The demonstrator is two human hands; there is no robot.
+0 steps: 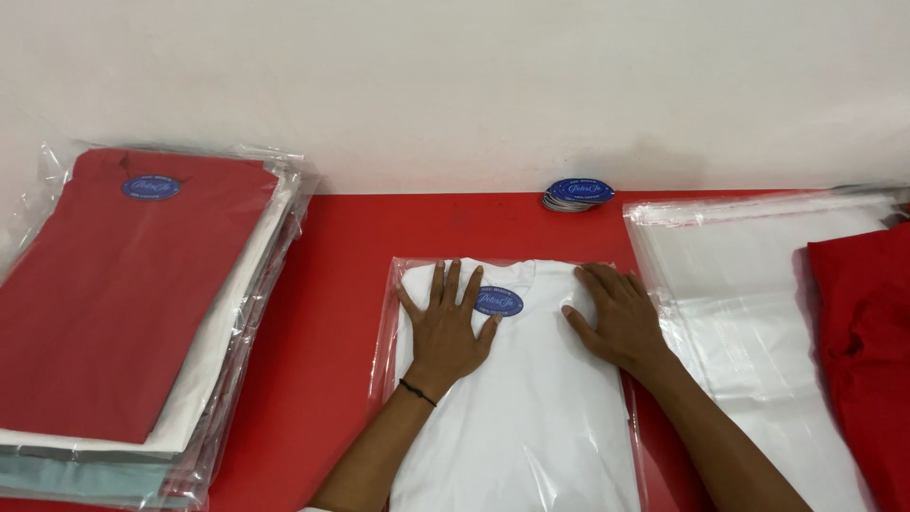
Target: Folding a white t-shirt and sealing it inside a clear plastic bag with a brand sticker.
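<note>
- Pressing flat, both hands rest on the bagged white shirt at the middle of the red desk.
- Left hand and right hand have fingers spread apart, palms down; smoothing outward from the collar would likely push air out evenly.
- Its collar points toward the wall, long axis running front to back.

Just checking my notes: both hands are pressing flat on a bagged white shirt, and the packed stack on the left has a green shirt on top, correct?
Not quite: in the head view, the stack is topped by a red shirt, not green. The left hand and right hand do press flat on the bagged white shirt.
</note>
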